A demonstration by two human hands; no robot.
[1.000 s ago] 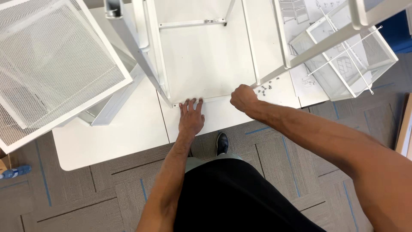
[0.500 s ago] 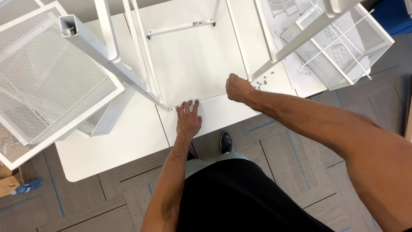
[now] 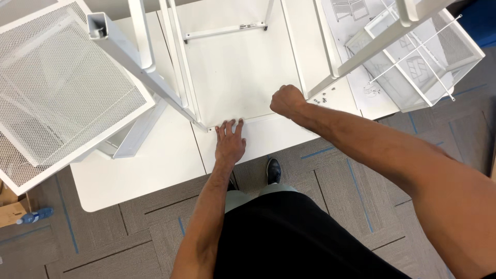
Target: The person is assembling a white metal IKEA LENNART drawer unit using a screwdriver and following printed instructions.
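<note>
On one white table, left hand fingers flat, right hand fisted, two mesh baskets

a single head-worn camera looks steeply down from close above the white bench, bench toward 12 o'clock, carpeted floor toward 6 o'clock.

The frame and its flat panel look like white painted metal with a smooth, matt finish, the basket is fine white metal mesh (the wire basket coarser), the table smooth matt white, the floor rough grey carpet.
</note>
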